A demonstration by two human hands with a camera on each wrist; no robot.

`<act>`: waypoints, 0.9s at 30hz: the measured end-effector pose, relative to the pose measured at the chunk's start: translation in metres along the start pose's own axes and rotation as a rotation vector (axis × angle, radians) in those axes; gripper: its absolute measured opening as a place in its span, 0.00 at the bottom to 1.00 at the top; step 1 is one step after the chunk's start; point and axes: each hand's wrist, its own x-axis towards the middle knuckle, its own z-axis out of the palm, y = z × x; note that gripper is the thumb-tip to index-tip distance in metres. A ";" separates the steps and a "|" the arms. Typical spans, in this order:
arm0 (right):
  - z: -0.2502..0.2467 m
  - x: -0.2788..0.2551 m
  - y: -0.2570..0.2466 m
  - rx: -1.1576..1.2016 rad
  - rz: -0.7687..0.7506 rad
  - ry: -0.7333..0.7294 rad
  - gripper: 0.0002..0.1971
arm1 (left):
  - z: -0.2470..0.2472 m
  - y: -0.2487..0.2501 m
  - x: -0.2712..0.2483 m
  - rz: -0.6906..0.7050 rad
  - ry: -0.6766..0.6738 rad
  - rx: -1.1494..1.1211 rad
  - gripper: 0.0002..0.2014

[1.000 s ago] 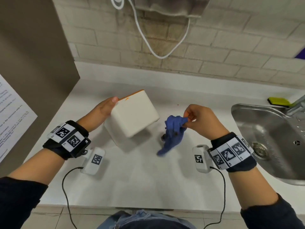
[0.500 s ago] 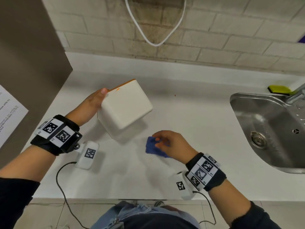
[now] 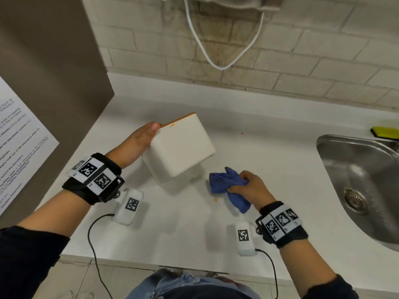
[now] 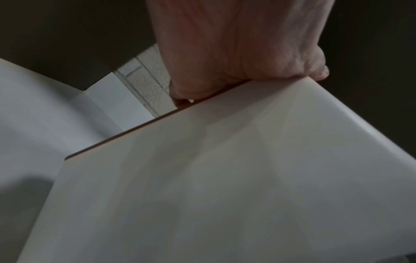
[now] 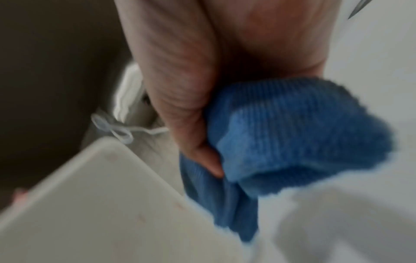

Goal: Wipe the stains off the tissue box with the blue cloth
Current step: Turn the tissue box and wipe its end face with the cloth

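Here, near to far:
Right hand: the right hand (image 3: 251, 187) sits nearest, its fingers curled tight round the bunched blue cloth (image 3: 226, 186); one loose end of the cloth trails down toward the person.
Cloth position: the wad lies low over the white countertop (image 3: 172, 234), just beside the tissue box and apart from it; whether it touches the counter cannot be told.
Counter speck: a small orange speck (image 3: 216, 199) lies on the counter at the cloth's near edge.
Tissue box: the white tissue box (image 3: 180, 147) is tipped on a lower corner, its orange-edged top turned away toward the wall; an orange stain (image 3: 172, 125) shows near that upper edge.
Left hand: the left hand (image 3: 138, 142) grips the box at its upper left edge, thumb on the near face, steadying the tilt.
Step in hand: by the look of it, the cloth is gathered ready and the wipe on the box is not yet made.
Next move: it likely calls for bringing the wad up to the stained edge and rubbing while the left hand braces the box.
Farther back: steel sink (image 3: 356, 186) at right, a yellow sponge (image 3: 385, 132) behind it, a brick wall with a white cable.
Hard to make out: the box's top face and far sides are hidden, so other stains cannot be counted; the right wrist view is blurred, with only faint pinkish marks on the box (image 5: 108, 204); the left fingers behind the box are unseen.
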 end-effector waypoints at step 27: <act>0.022 -0.018 -0.096 -0.235 -1.123 0.072 0.19 | -0.001 -0.018 0.010 0.032 0.001 -0.007 0.31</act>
